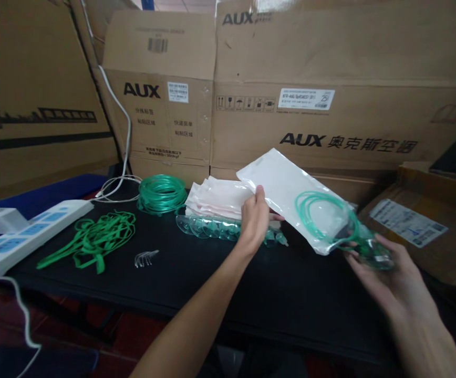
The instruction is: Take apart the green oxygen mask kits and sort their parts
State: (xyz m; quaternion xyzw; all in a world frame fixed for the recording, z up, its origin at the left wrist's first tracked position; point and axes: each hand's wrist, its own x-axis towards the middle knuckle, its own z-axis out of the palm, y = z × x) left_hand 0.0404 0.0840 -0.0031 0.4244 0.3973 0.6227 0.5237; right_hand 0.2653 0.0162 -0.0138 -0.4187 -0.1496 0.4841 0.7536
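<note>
- White plastic makes one pouch (281, 181), which is lifted over the counter (173, 283), right of the middle, with one set of green loops (310, 215) against it; if the loops lie inside, I cannot tell.
- The left hand (255, 220) pinches the pouch's left edge between thumb and fingers, probably so that it stays spread.
- The right hand (395, 283) has its fingers curled around one clear-green bundle (372, 249) at the pouch's right end, it seems to carry the weight from below; some fingertips are hidden.
- Far behind the left hand is one stack of white packets (218, 195); several edges show, but the exact number I cannot count.
- Just nearer, one row of clear-green masks (208, 228) overlaps, perhaps to save space; they are many, not surely countable.
- To the left there are one tubing coil (161, 202), wound probably against tangling, and one loose heap of green straps (105, 233).
- Between straps and masks lie a few small clear pieces (145, 258), grouped maybe for easy reach.
- One power strip (60, 214) lies at the left edge.
</note>
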